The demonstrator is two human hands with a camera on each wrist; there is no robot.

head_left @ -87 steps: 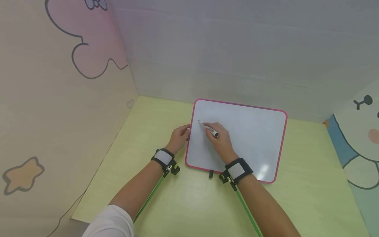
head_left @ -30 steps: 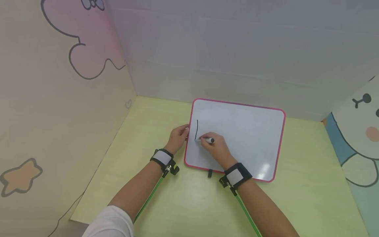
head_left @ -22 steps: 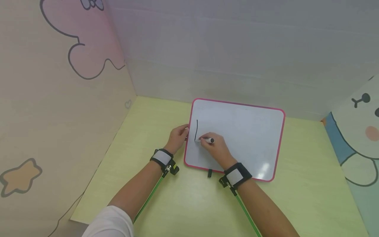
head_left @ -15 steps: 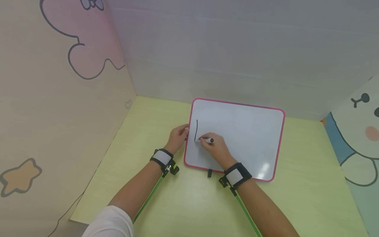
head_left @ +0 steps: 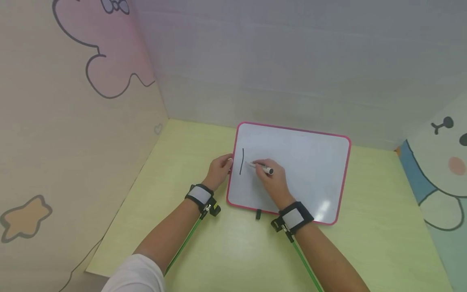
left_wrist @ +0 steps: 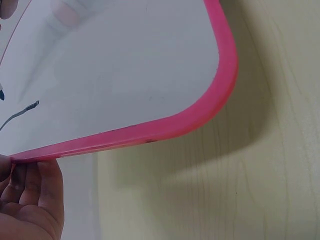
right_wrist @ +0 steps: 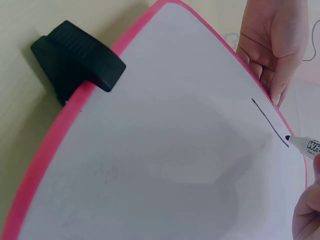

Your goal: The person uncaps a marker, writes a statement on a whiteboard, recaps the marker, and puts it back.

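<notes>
A white marker (head_left: 263, 168) is pinched in my right hand (head_left: 273, 176), its black tip just right of a short black line (head_left: 242, 161) on the whiteboard (head_left: 303, 162). In the right wrist view the marker (right_wrist: 306, 145) has its tip close to the line, near one end. My left hand (head_left: 219, 168) grips the board's left edge by its pink rim. Seen from the left wrist, the fingers (left_wrist: 40, 185) are under the rim (left_wrist: 125, 134), and the thumb is partly cut off at the frame's edge.
A black clip-like piece (right_wrist: 80, 52) sits on the board's near rim. The board rests on a pale yellow-green table (head_left: 233, 251), close to the back wall (head_left: 292, 73). Decorated walls stand left and right. Green straps (head_left: 304, 261) run from both wrist bands.
A near-vertical black line was drawn downward on the board's left part. Since half a second ago, the right hand has moved the marker up and right, off the line's lower end. Left hand stays.
</notes>
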